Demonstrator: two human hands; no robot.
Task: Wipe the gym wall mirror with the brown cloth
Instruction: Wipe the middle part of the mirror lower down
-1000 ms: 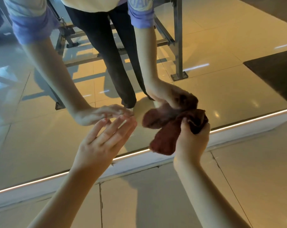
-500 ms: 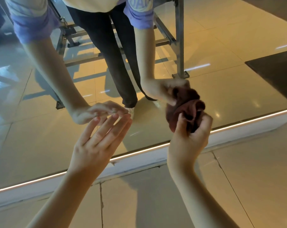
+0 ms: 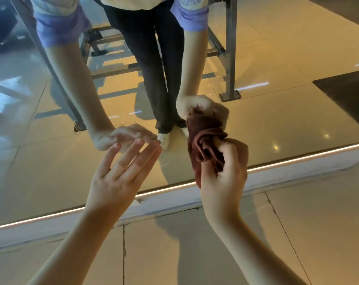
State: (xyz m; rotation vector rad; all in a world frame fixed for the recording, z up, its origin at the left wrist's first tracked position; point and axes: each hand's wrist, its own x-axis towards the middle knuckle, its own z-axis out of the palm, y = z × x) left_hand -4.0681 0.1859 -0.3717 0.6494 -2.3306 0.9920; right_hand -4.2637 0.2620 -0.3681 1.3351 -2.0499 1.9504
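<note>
The wall mirror [image 3: 51,171] fills the upper part of the view and reaches down to a lit strip just above the floor. A bunched brown cloth [image 3: 205,147] is gripped in my right hand [image 3: 224,179], its top pressed against the glass low on the mirror. To the left, my left hand [image 3: 117,177] is held out with straight fingers, the fingertips at or very near the mirror surface. Both arms, the cloth and my legs appear reflected in the glass.
A white base ledge [image 3: 51,225] runs under the mirror, with beige floor tiles [image 3: 195,254] below. The reflection shows a metal gym frame [image 3: 229,48] and a dark floor mat [image 3: 351,93] at the right.
My right hand gathered the hanging cloth into a tighter bunch and shifted it up and slightly right against the glass. My left hand has hardly moved.
</note>
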